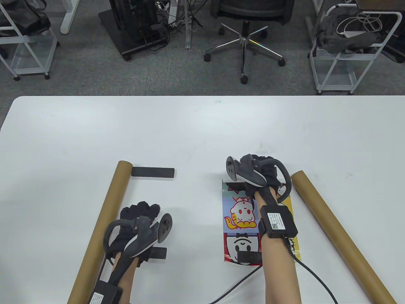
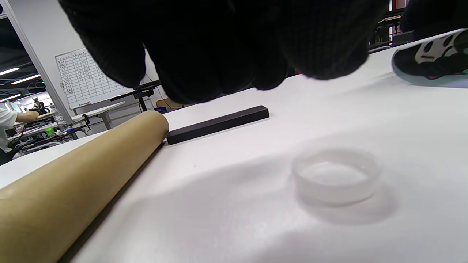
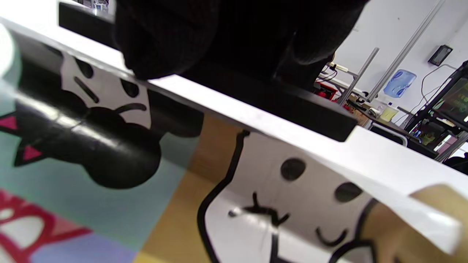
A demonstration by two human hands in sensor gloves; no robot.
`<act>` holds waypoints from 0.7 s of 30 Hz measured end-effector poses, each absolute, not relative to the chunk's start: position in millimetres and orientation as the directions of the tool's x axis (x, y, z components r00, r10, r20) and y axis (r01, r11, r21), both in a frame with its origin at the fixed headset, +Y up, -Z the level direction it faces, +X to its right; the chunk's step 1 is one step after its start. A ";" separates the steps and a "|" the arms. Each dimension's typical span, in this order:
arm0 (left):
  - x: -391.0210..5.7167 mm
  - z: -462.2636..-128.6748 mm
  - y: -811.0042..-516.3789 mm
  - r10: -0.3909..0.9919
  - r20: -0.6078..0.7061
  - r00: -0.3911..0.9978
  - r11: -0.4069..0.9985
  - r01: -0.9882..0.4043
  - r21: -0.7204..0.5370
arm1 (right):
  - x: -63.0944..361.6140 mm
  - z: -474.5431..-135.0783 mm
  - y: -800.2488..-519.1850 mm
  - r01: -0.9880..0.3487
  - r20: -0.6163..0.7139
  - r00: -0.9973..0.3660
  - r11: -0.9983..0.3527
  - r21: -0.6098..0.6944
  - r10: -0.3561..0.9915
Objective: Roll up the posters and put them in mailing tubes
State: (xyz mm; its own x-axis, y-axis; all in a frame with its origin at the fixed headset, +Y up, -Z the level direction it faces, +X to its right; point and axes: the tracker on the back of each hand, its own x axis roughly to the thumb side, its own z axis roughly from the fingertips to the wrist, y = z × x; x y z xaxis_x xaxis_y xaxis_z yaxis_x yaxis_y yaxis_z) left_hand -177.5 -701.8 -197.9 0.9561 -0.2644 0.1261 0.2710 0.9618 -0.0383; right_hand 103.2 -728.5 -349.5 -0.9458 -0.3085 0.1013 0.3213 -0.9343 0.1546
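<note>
A cartoon poster (image 1: 240,218) lies flat between two brown mailing tubes, one on the left (image 1: 101,228) and one on the right (image 1: 338,234). My right hand (image 1: 261,163) is at the poster's far edge. In the right wrist view its fingers (image 3: 164,44) curl over a black weight bar (image 3: 292,106), and the poster's far edge (image 3: 256,117) curls up, showing its white back. Another black bar (image 1: 250,257) holds down the poster's near edge. My left hand (image 1: 142,210) hovers beside the left tube (image 2: 73,171), fingers loosely curled and holding nothing.
A loose black bar (image 1: 152,172) lies by the left tube's far end, and another (image 1: 159,253) sits partly under my left wrist. A clear round plastic cap (image 2: 336,179) rests on the white table (image 1: 202,133) near my left hand. A cable (image 1: 316,278) trails from my right wrist.
</note>
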 end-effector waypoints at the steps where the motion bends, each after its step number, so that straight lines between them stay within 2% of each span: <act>1: -177.4 -197.9 -701.8 -0.265 0.128 0.956 0.962 0.272 -0.040 | 103.6 -350.4 -732.7 0.319 0.103 -0.947 -0.934 0.160 -0.305; 9: -177.9 -198.1 -701.6 -0.271 0.122 0.955 0.960 0.278 -0.040 | 102.9 -356.8 -749.8 0.325 0.106 -0.945 -0.928 0.184 -0.310; 21: -177.7 -197.7 -699.6 -0.270 0.118 0.955 0.961 0.276 -0.031 | 103.5 -361.9 -712.2 0.321 0.062 -0.947 -0.932 0.166 -0.315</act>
